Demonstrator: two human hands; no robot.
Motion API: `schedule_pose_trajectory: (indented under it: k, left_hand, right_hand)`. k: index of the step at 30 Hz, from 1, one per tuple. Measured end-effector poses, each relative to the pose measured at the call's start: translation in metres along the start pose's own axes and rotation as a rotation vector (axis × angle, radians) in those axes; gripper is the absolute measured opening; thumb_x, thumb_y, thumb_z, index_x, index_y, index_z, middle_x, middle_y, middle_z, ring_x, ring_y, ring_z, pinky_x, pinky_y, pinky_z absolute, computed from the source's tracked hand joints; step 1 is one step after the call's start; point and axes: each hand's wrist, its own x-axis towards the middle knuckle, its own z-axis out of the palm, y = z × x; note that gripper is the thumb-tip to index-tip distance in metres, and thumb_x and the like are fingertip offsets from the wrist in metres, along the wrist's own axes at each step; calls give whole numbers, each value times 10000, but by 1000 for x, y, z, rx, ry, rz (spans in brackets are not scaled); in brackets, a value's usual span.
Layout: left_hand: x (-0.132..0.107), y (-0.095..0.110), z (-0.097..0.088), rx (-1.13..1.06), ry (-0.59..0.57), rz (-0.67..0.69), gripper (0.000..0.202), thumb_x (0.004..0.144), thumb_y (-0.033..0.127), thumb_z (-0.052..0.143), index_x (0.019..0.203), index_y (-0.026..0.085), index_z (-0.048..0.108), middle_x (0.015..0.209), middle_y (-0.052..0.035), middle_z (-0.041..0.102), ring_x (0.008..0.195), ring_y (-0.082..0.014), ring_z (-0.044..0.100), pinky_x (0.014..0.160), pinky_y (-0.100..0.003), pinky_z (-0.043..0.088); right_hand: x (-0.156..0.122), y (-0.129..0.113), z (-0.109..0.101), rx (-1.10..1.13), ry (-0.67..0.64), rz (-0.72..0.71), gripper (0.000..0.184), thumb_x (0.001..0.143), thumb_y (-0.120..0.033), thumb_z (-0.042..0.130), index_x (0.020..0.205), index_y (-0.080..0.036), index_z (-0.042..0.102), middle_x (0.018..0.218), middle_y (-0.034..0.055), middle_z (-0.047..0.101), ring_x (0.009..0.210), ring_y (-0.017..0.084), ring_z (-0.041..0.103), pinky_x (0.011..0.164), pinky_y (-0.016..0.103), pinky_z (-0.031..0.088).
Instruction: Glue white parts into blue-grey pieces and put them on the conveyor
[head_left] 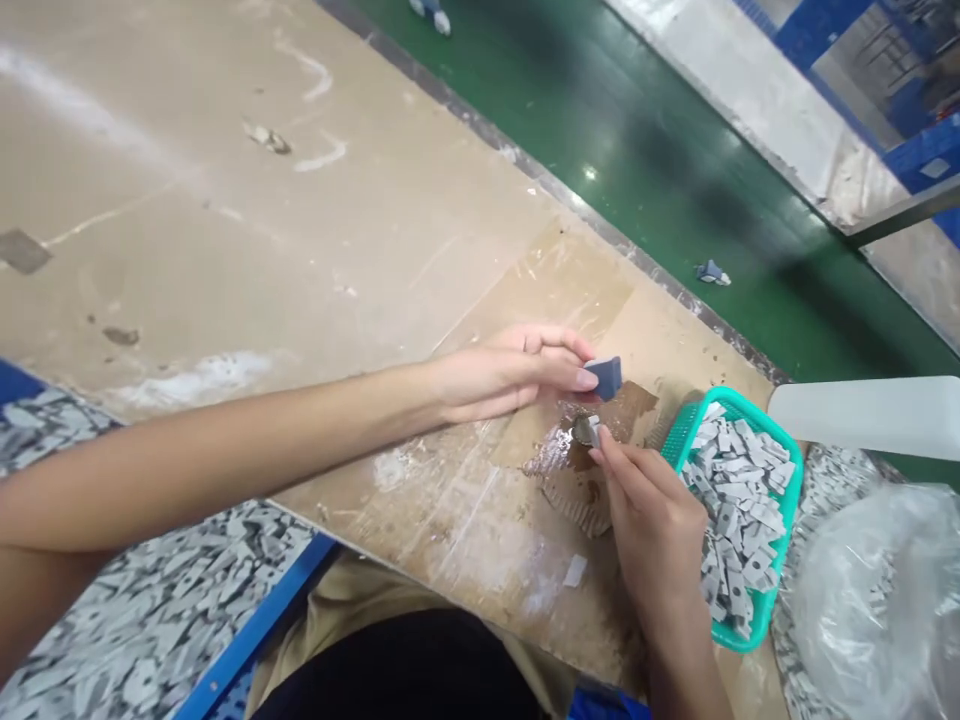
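Note:
Between the thumb and fingers of my left hand [525, 370] is a small blue-grey plastic piece [604, 378], held above the table. Just below and nearer me, my right hand [656, 520] pinches a small light grey piece [592, 430] at its fingertips. The two pieces are close but apart. Under them lies a wet, shiny brown patch [559, 450] on the table. Right of my right hand stands a green plastic basket [793, 480] full of small grey pieces [739, 480].
A large blue-rimmed bin [259, 625] of grey pieces [172, 610] stands at lower left. Clear plastic bags [877, 590] lie at the right beside a white object [862, 415]. Beyond the tan table [300, 260] runs a green surface [592, 160] with a few small blue-and-white pieces.

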Motion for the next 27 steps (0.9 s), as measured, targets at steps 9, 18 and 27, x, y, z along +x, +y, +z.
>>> schedule_pose_trajectory:
  k: [9, 18, 27]
  left_hand:
    - [-3, -1, 0, -15, -136, -40, 191, 782, 136, 770, 968, 110, 735, 906, -57, 743, 910, -161, 713, 954, -320, 534]
    - [-6, -3, -4, 246, -111, 89, 189, 774, 124, 763, 955, 100, 715, 869, -68, 735, 851, -161, 711, 900, -339, 546]
    - [-5, -24, 2, 509, 32, 202, 176, 728, 23, 667, 843, 142, 727, 823, -32, 754, 803, -160, 727, 805, -276, 579]
  right_hand:
    - [-1, -1, -2, -174, -68, -22, 267, 1002, -184, 528, 1199, -165, 707, 949, 77, 758, 788, 141, 699, 722, 236, 568]
    - [1, -4, -1, -167, -73, -15, 282, 981, -142, 565, 1231, -171, 691, 1031, 70, 768, 869, 138, 722, 810, 236, 584]
    - [1, -14, -15, 95, 299, 203, 384, 904, -106, 662, 1203, -342, 709, 1004, 15, 770, 837, 191, 731, 758, 364, 625]
